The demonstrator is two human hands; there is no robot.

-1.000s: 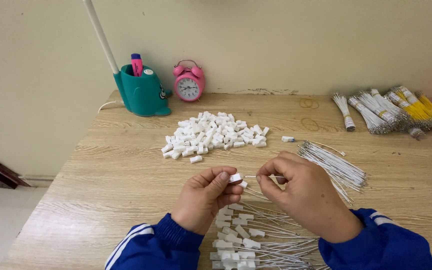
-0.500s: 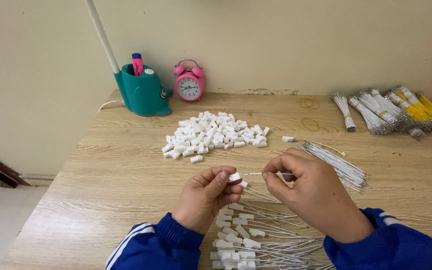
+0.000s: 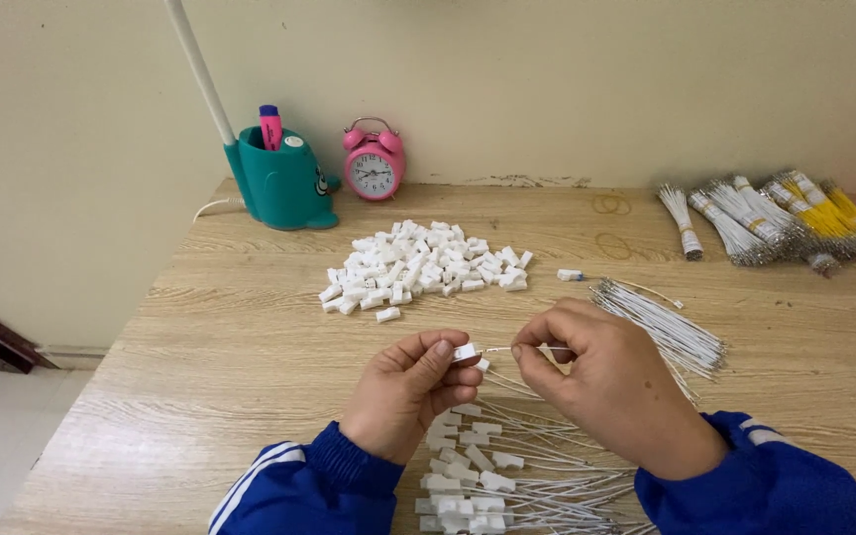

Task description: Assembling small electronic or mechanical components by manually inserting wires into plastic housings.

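Pinching a small white plug [image 3: 465, 352] between thumb and forefinger, the left hand [image 3: 410, 393] holds it above the near edge of the counter [image 3: 200, 396]. Just right of it, the right hand [image 3: 601, 381] has its fingers closed on a thin wire [image 3: 503, 349]. The wire lies left to right, its bare tip aimed at the plug and almost touching it. Finished pieces [image 3: 487, 481] lie below the hands; loose plugs [image 3: 418, 266] sit farther off.

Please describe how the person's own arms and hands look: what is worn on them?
Both hands, the left hand and the right hand, are bare, with no gloves or rings visible. Both arms wear blue jacket sleeves with white stripes along the side and plain blue cuffs.
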